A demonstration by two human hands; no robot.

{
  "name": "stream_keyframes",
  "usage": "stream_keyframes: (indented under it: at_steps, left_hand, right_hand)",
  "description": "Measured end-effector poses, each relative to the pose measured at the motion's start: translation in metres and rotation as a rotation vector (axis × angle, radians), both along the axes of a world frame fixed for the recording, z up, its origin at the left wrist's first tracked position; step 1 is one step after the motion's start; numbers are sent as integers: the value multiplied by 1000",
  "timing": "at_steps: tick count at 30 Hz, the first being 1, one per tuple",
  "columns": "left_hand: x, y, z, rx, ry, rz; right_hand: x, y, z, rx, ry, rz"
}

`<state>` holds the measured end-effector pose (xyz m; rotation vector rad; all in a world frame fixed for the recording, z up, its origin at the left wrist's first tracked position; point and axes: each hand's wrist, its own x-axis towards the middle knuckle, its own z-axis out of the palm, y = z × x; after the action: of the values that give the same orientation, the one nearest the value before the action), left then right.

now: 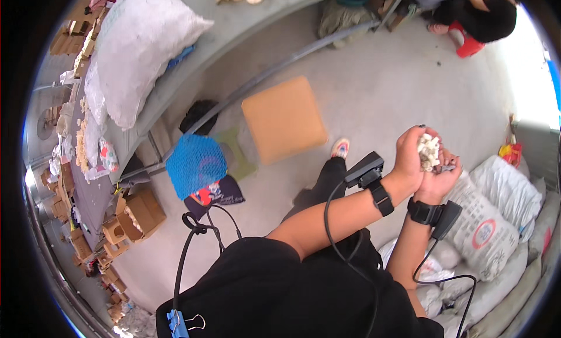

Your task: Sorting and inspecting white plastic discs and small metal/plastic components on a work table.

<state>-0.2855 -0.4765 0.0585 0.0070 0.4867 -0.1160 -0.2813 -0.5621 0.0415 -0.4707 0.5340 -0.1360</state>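
Observation:
My left hand (409, 154) and my right hand (437, 185) are cupped together at the right of the head view. Between the palms lies a heap of small off-white pieces (428, 151), short and chunky; their exact kind is too small to tell. Some fingers curl round the far side of the heap. Each wrist wears a black strap with a dark device and a cable. Just beyond my right hand lies a stuffed white sack (482, 230) with printing and a red oval mark.
More sacks (508, 189) pile up at the right. A tan square stool (285, 120) and a blue mesh-covered seat (196, 165) stand on the floor. A long grey table (234, 37) carries a big white sack (143, 46). Cardboard boxes (146, 212) lie left; another person (479, 16) sits far right.

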Motion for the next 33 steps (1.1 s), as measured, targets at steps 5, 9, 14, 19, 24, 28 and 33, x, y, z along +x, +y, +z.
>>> stream_keyframes:
  at_steps: [5,9,14,19,24,28,33]
  left_hand:
    - [95,27,12,42,-16,128]
    - [162,65,20,56,-30,248]
    - [252,138,15,144,-10,472]
    - [343,208,-13,154,37,656]
    - [402,278,-56,254,141,798]
    - [439,324,-87,306,201,836]
    - [464,370,-122,288,263,883]
  right_hand:
    - [101,40,25,88,-79,123]
    - [181,80,29,129,-67,216]
    - [284,161,23,191,-17,405]
    - [384,241,-4,255,-3,634]
    - [450,317,-53,285,71,783]
    - [489,367,-89,306,162,805]
    - [506,415,-114,185,231,752]
